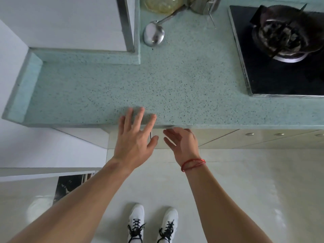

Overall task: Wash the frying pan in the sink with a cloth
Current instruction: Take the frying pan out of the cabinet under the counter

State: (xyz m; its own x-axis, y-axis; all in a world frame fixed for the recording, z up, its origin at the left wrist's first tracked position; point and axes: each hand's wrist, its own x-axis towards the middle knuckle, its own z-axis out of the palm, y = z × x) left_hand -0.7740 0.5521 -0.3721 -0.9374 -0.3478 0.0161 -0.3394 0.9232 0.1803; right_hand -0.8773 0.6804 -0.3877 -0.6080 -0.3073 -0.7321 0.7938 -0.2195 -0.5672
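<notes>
I'm looking straight down at a speckled green counter (157,85), and both arms reach in from 6 o'clock. Left hand (133,137) is released, fingers spread and straight, tips over the counter's front edge just below centre; whether they touch the top I cannot tell. Right hand (180,141) sits just beside it toward 3 o'clock, released too, palm turned toward the left hand and fingers loosely bent, grasping nothing, in front of the cupboard doors (228,137) below the edge. A red string bracelet (192,163) circles that wrist. Up at 12 o'clock a steel ladle (154,35) lies on the counter, bowl toward me. At 2 o'clock, a black hob (273,76) with a dark round shape (282,34) on it: burner or frying pan, I cannot tell. White shoes (136,223) at 6 o'clock on pale floor (236,190).
</notes>
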